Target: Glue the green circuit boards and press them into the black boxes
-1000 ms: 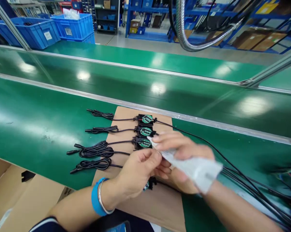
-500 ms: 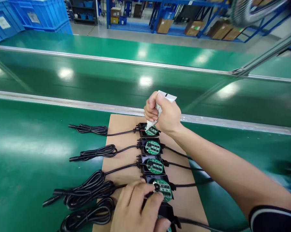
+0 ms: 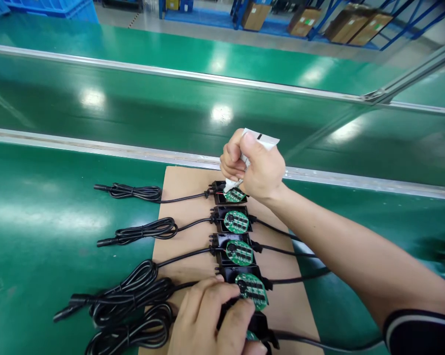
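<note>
In the head view, my right hand (image 3: 257, 165) is closed round a white squeeze tube (image 3: 265, 139). The tube's nozzle points down at the farthest round green circuit board (image 3: 236, 195), which sits in a black plastic case. My left hand (image 3: 209, 320) lies over the nearest cases with its fingers apart and bent. Its fingertips rest at the edge of a green circuit board (image 3: 252, 291), and the nearest case is partly hidden beneath it. Between the hands, a second board (image 3: 237, 222) and a third board (image 3: 240, 253) lie in their black cases.
The cases stand in a column on a cardboard sheet (image 3: 192, 212) over the green table (image 3: 41, 236). Coiled black cables (image 3: 133, 192) lie to the left; more black cables (image 3: 292, 252) run right. A metal rail (image 3: 96, 150) crosses behind. Blue bins and shelving stand farther back.
The view has tilted slightly downward. My right hand still grips the tube over the farthest board, and my left hand stays on the near cases.
</note>
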Motion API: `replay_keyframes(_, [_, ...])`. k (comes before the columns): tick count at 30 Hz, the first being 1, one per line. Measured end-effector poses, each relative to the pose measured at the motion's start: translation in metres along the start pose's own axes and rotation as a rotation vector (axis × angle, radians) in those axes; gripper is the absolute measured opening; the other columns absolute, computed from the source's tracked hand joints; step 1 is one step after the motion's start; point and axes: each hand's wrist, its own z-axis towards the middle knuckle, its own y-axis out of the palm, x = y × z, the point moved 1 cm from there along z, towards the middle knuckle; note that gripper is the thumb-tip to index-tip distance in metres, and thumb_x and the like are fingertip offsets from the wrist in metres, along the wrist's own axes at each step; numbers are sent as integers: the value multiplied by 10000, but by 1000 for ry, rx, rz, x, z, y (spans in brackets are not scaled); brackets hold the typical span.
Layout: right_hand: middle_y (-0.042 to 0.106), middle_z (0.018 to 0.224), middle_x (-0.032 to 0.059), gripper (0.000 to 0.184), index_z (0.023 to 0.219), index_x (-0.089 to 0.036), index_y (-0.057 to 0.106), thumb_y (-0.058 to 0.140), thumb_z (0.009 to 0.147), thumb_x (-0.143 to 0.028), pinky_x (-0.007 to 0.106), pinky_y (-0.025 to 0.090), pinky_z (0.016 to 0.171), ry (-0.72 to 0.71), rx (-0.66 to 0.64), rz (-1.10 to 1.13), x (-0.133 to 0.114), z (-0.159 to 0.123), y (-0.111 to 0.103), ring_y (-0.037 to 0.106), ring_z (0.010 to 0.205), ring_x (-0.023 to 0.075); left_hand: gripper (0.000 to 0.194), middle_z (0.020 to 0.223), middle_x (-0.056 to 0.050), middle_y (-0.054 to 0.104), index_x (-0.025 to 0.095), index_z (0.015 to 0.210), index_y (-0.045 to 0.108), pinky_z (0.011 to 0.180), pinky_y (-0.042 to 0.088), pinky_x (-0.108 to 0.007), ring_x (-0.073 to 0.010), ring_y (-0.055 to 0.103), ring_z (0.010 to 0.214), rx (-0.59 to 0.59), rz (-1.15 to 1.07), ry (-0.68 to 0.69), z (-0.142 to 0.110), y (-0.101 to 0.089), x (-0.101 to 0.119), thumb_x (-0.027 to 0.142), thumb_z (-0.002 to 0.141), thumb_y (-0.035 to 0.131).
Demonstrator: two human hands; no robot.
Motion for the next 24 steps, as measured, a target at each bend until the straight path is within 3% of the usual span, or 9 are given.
replay_keyframes(9, [234,493,-69,491,601,-227,434,626,842,-611,255,138,355,32,30,-50,-2,-1,-1,181,377,70,258,1093,-74,708,251,1156,638,887,589,-387,-256,670,1065,-13,-8,-6,-1,1,-1,277,906,581])
replay_keyframes(24, [257,505,-65,464,608,-210,455,634,870,-548,246,127,374,2,9,-55,-14,-9,-6,196,391,63,243,1106,-76,695,242,1140,647,903,580,-384,-254,648,1093,-23,-7,-11,0,0,0,273,912,567])
